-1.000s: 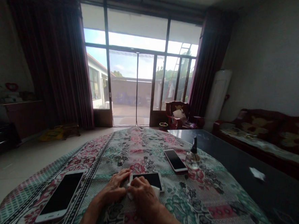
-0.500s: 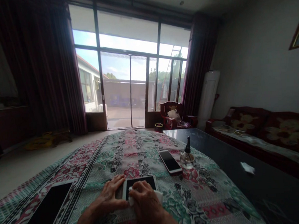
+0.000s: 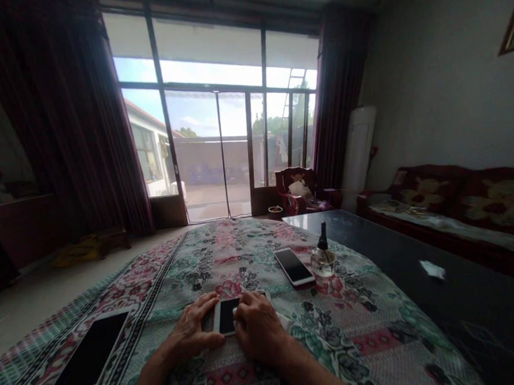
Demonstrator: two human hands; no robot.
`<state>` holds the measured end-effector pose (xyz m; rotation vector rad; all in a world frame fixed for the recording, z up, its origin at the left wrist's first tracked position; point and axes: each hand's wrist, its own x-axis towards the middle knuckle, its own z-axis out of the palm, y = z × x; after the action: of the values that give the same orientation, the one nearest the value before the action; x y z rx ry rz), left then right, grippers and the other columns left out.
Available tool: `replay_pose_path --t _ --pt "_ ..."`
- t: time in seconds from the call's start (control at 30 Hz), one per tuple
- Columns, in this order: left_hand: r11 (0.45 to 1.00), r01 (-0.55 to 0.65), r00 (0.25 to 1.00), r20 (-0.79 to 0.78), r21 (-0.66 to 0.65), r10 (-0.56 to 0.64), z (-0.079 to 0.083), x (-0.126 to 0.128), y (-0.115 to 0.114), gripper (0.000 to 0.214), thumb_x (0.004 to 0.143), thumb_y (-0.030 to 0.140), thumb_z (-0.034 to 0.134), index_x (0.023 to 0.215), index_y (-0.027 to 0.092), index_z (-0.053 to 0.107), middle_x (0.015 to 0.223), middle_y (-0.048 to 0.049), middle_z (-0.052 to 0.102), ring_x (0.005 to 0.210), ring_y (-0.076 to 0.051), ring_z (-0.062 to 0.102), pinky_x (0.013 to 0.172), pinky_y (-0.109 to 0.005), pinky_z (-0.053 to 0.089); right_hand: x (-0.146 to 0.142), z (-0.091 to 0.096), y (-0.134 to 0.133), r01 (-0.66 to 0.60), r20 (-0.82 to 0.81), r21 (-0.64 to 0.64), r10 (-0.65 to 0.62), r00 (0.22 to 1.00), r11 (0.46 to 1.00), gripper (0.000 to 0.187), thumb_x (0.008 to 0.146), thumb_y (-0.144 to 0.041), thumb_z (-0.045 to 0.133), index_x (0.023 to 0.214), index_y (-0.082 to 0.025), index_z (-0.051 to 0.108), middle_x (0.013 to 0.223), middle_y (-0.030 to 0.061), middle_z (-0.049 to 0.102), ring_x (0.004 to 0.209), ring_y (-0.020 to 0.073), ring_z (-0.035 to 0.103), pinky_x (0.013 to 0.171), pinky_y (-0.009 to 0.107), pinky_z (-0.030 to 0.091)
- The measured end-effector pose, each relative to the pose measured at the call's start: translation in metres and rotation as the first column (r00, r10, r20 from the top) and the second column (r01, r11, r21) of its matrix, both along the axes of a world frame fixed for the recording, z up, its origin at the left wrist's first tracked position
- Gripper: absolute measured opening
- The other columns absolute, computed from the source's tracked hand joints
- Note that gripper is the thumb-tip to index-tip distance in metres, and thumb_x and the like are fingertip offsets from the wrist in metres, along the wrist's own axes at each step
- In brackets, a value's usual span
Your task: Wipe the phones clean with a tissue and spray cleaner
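A white-framed smartphone [image 3: 228,317] with a dark screen lies crosswise on the tablecloth in front of me. My left hand [image 3: 194,327] holds its left end, fingertips at the far corner and thumb along the near edge. Over the phone's right part, my right hand [image 3: 259,326] is closed on a white tissue [image 3: 284,320], pressing it to the screen. Most of the tissue is hidden under that hand. Beyond it lie a second white phone [image 3: 294,266] and a clear round bottle [image 3: 323,262] with a black top. A larger white phone [image 3: 86,360] rests at the left.
A flowered tablecloth [image 3: 226,252] covers the near table. Along its right side runs a dark glossy tabletop [image 3: 374,255] with a crumpled white tissue [image 3: 433,270] on it. Farther off are a red sofa [image 3: 449,198], an armchair [image 3: 298,193] and a glass door [image 3: 198,155].
My right hand has shifted slightly right and away from me across the phone's screen with the tissue. My left hand keeps its hold. The camera view has moved a little.
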<state>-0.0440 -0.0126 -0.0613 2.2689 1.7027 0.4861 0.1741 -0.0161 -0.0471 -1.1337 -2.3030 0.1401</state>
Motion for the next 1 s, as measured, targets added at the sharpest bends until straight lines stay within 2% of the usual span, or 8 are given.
replay_pose_path --t 0.17,0.27,0.33,0.5,0.7,0.87,1.0 --pt "1.0 0.012 1.0 0.019 -0.018 -0.012 0.005 0.002 -0.002 0.079 0.064 0.049 0.069 0.134 0.019 0.048 0.148 -0.0083 0.038 0.135 -0.03 0.032 0.111 -0.04 0.026 0.018 0.006 0.015 0.176 0.026 -0.021 -0.175 0.984 0.984 0.013 0.073 -0.013 0.053 0.076 -0.018 0.065 0.09 0.0071 0.06 0.088 0.0192 0.054 0.079 0.028 0.039" --pt "1.0 0.004 1.0 0.031 -0.029 -0.003 0.007 0.002 -0.003 0.08 0.063 0.049 0.069 0.134 0.019 0.049 0.147 -0.0081 0.038 0.135 -0.031 0.032 0.111 -0.04 0.026 0.024 0.007 0.02 0.256 0.02 -0.027 -0.256 0.967 0.966 0.012 0.075 -0.012 0.054 0.077 -0.017 0.065 0.09 0.0082 0.061 0.089 0.0197 0.055 0.079 0.028 0.04" --pt "0.999 0.003 0.999 0.036 -0.032 -0.002 0.007 0.001 -0.002 0.08 0.062 0.048 0.07 0.134 0.02 0.049 0.147 -0.0071 0.038 0.135 -0.031 0.032 0.111 -0.04 0.026 0.023 0.007 0.021 0.239 0.016 -0.02 -0.238 0.971 0.971 0.013 0.08 -0.015 0.053 0.079 -0.017 0.065 0.092 0.0077 0.062 0.091 0.0194 0.055 0.081 0.028 0.04" --pt "1.0 -0.001 0.999 0.033 -0.029 0.002 0.001 -0.001 0.002 0.08 0.06 0.047 0.071 0.134 0.021 0.049 0.148 -0.0068 0.038 0.136 -0.031 0.031 0.112 -0.04 0.026 0.003 0.005 0.012 0.047 0.05 0.005 -0.047 0.998 0.999 0.017 0.089 -0.023 0.05 0.085 -0.022 0.067 0.094 0.0021 0.065 0.093 0.0178 0.055 0.086 0.029 0.039" --pt "0.999 -0.034 0.999 0.02 -0.02 0.034 0.0 0.002 0.003 0.077 0.059 0.039 0.069 0.132 0.022 0.051 0.147 -0.0066 0.04 0.135 -0.03 0.033 0.111 -0.04 0.027 -0.016 0.003 0.0 -0.174 0.074 0.029 0.171 0.982 0.984 0.018 0.084 -0.021 0.053 0.099 -0.022 0.064 0.109 0.0033 0.061 0.102 0.0188 0.052 0.089 0.028 0.04" --pt "1.0 -0.013 1.0 0.018 -0.005 0.013 -0.001 0.0 0.004 0.075 0.061 0.044 0.069 0.13 0.022 0.053 0.146 -0.0064 0.042 0.135 -0.03 0.034 0.111 -0.039 0.028 -0.013 0.004 0.003 -0.122 0.076 0.007 0.121 0.99 0.993 0.02 0.083 -0.02 0.05 0.094 -0.023 0.067 0.1 0.0035 0.062 0.094 0.0183 0.053 0.085 0.029 0.041" --pt "1.0 0.018 1.0 0.023 0.013 -0.018 -0.003 -0.002 0.005 0.077 0.061 0.051 0.07 0.13 0.022 0.053 0.146 -0.0074 0.041 0.134 -0.031 0.035 0.11 -0.04 0.03 -0.002 0.006 0.011 0.034 0.06 -0.004 -0.033 0.998 0.999 0.018 0.078 -0.017 0.053 0.086 -0.022 0.068 0.098 0.0044 0.062 0.094 0.0199 0.054 0.085 0.031 0.041"
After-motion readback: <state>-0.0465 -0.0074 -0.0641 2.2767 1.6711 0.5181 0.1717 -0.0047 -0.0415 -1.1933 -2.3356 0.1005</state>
